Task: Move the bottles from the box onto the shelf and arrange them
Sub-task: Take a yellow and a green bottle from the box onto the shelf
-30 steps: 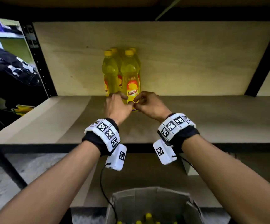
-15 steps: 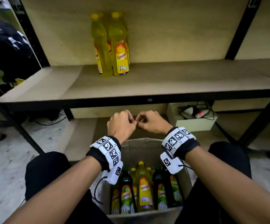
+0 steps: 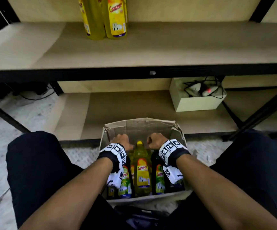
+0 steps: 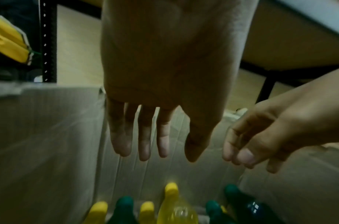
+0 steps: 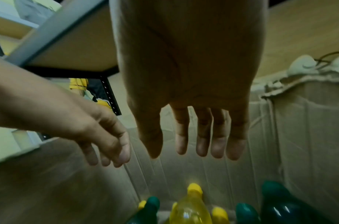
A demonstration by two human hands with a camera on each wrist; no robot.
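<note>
An open cardboard box point(image 3: 139, 128) stands on the floor between my knees. It holds several upright bottles, some yellow point(image 3: 141, 168) and some dark green point(image 3: 157, 176). Both hands hang inside the box just above the caps. My left hand point(image 3: 122, 142) has its fingers point(image 4: 143, 142) straight and holds nothing. My right hand point(image 3: 155, 141) also points its straight fingers point(image 5: 203, 142) down, empty. A yellow cap point(image 4: 171, 189) sits below and between them. Yellow bottles point(image 3: 116, 19) stand together at the back of the wooden shelf point(image 3: 167, 47).
A lower shelf board point(image 3: 134, 110) runs behind the box. On it at the right sits a small white box point(image 3: 197, 100) with a power strip and cables. Black steel uprights point(image 3: 260, 112) frame the rack. My knees point(image 3: 39, 163) flank the box.
My hands left the yellow bottles on the shelf and dropped down into the box. Their curled fingers have straightened. My view tilted down from the shelf to the box.
</note>
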